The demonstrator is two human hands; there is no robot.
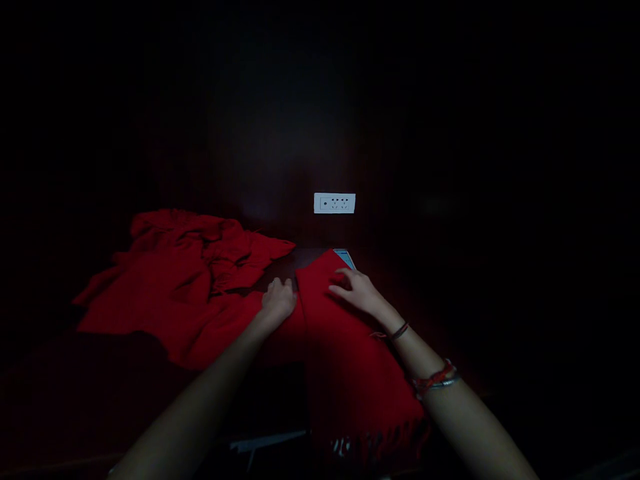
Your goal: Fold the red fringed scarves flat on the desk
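The red fringed cloth (pixel 345 353) lies at right on the counter (pixel 277 272). The right hand (pixel 357 291) is spread at its far part; whether the curled left hand (pixel 280 299) pinches anything, I cannot tell.

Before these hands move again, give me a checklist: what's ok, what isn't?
1. Flat red fringed cloth section looks smooth: ok.
2. Bunched red cloth on the left smoothed out: not ok, rumpled.
3. Left hand near the flat section's left edge: ok.
4. Left grip closed on fabric: cannot tell.
5. Right hand at the flat section's far end: ok, thumb and fingers apart.
6. Pale blue flat item uncovered: not ok, partly hidden.
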